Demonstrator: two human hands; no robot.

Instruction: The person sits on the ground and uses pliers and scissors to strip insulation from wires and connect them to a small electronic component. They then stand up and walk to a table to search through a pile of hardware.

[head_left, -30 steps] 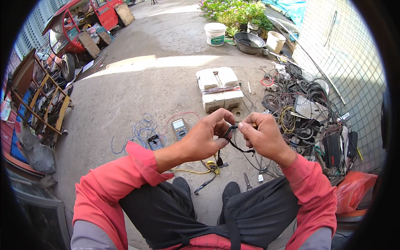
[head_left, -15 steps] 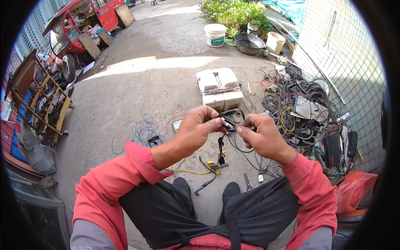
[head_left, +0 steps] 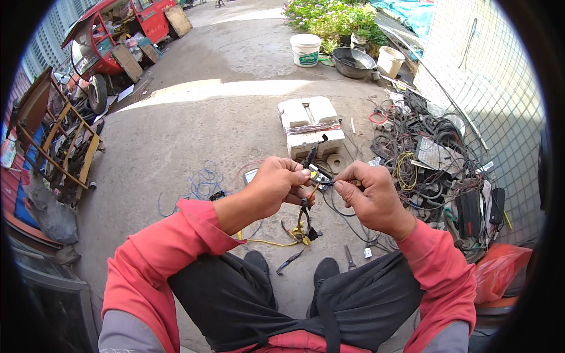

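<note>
My left hand (head_left: 275, 187) grips a dark cable bundle (head_left: 312, 156) with black strips, a small pale-yellow piece and a thin orange length, too small to identify. My right hand (head_left: 368, 197) pinches a black wire (head_left: 328, 182) just right of it. Below them on the concrete lie a tangle of yellow and black cable (head_left: 300, 235) and a pair of scissors (head_left: 348, 254). A meter (head_left: 250, 175) is mostly hidden behind my left hand, near loose blue wires (head_left: 200, 182).
A white block (head_left: 309, 117) stands ahead. A heap of cables (head_left: 424, 165) and a red bag (head_left: 497, 270) line the right, beside a tiled wall (head_left: 471, 70). A wooden frame (head_left: 65, 141) and red vehicle (head_left: 112, 44) are left. Buckets (head_left: 306, 50) stand farther back.
The black strip now rises above my hands, and a small yellow piece and orange length show between them. My left hand dropped slightly from half a second ago.
</note>
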